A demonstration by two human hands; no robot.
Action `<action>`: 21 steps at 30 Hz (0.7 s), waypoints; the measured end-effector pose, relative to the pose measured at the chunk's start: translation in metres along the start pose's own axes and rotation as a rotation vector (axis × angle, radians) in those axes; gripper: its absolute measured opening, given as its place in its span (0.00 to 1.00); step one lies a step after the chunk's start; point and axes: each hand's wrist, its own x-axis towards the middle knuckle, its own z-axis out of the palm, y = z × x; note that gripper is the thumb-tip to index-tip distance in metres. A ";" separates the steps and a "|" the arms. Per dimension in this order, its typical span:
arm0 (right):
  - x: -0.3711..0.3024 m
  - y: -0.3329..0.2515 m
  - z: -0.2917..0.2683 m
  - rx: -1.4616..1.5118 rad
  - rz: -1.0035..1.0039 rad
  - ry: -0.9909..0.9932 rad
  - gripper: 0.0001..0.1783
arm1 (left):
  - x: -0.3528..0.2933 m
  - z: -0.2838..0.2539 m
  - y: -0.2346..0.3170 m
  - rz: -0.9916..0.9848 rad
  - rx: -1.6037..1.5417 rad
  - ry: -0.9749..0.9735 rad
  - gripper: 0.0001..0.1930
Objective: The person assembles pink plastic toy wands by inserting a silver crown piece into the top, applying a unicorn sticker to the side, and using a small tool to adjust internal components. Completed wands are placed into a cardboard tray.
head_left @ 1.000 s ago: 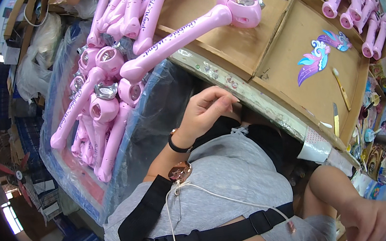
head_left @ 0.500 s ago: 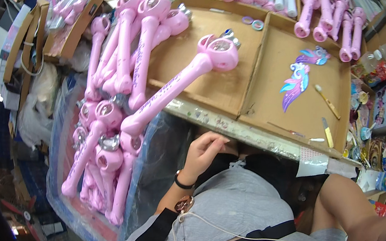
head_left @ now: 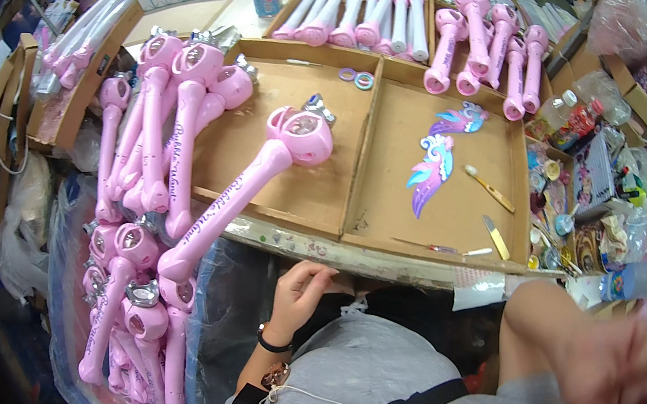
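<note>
My left hand (head_left: pixel 296 294), with a dark band at the wrist, is held above my lap at the table's front edge. Its fingers are curled closed, and nothing shows in them. Nearest to it, a pink toy wand (head_left: pixel 237 195) with a round head and a silvery piece on top lies slantwise over the edge of a cardboard tray (head_left: pixel 305 219). My right hand (head_left: pixel 618 359) is raised at the lower right, close to the camera; its fingers are smeared by motion. Two purple-and-blue wing-shaped pieces (head_left: pixel 432 173) lie in the tray's right compartment.
More pink wands (head_left: pixel 127 289) fill a blue-rimmed, plastic-lined bin at the left. A brush (head_left: pixel 490 188), a yellow-handled cutter (head_left: pixel 496 236) and two small rings (head_left: pixel 356 77) lie in the tray. White-and-pink handles (head_left: pixel 369 20) stand behind. Bottles (head_left: pixel 632 281) and clutter crowd the right.
The view has shifted, so the table and wands appear further left and slightly lower. My right hand has come up into view at the lower right. My left hand keeps its curled pose.
</note>
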 end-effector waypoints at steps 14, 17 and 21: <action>-0.242 0.191 -0.090 -0.775 0.895 -1.421 0.37 | -0.012 -0.025 0.026 0.329 0.365 0.166 0.03; -0.238 0.177 -0.089 -0.772 0.957 -1.318 0.32 | 0.009 -0.045 0.041 0.648 0.792 0.379 0.06; -0.212 0.140 -0.079 -0.888 0.797 -1.356 0.25 | 0.034 -0.078 0.064 0.498 1.240 0.634 0.15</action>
